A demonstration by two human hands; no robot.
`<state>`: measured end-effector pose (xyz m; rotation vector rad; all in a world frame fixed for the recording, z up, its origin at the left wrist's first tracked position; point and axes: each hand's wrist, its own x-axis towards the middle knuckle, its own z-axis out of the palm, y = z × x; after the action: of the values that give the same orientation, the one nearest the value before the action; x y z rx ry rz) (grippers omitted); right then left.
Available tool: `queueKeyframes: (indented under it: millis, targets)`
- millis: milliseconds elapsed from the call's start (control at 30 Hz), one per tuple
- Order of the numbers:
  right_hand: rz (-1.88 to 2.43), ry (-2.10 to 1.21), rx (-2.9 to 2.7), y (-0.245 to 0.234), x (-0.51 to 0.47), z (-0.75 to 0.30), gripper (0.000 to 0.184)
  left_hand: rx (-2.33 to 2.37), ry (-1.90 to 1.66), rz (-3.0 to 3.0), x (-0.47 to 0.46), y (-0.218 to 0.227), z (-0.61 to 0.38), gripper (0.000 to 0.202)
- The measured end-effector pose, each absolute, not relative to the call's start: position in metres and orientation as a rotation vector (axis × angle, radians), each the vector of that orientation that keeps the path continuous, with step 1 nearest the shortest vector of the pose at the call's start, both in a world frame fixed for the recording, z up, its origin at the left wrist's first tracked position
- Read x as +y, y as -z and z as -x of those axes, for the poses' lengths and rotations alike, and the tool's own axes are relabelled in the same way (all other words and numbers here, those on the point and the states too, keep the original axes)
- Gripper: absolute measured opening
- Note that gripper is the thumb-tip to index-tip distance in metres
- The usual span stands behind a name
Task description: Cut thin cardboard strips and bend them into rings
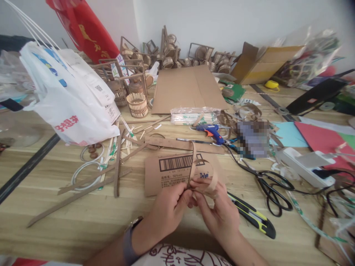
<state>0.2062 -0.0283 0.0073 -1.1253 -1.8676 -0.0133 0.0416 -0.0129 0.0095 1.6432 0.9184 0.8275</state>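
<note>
Between both hands, close to my body, is a thin tan strip (193,159), bent into a loop with one end standing up. My left hand (172,203), with a watch on its wrist, pinches the strip's lower part. Fingers of my right hand (219,207) close on the same strip, and the loop curls over them. The exact spot where the fingertips meet is partly hidden. Under the hands lies a piece of printed cardboard (163,177) with a barcode. A yellow-and-black utility knife (252,214) rests just right of my right hand.
Black scissors (273,188) and a white power strip (305,166) lie to the right. A blue glue gun (212,132) sits beyond the cardboard. Brown strips (83,199) and a white plastic bag (72,103) are on the left. Small slatted buckets (138,105) stand farther back.
</note>
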Motion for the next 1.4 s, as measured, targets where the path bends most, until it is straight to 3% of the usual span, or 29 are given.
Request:
queueKeyframes:
  millis: [433, 1000, 1400]
  targets:
    - [1.222, -0.275, -1.623, 0.004, -0.033, -0.211, 0.014, 0.847, -0.805, -1.682, -0.012, -0.009, -0.041, 0.031]
    - [1.138, -0.014, -1.857, -0.001, -0.027, -0.205, 0.013, 0.974, -0.814, -1.663, -0.011, -0.006, -0.041, 0.034]
    - [1.224, -0.201, -1.622, 0.004, -0.034, -0.208, 0.011, 0.805, -0.816, -1.714, -0.012, -0.013, -0.04, 0.031]
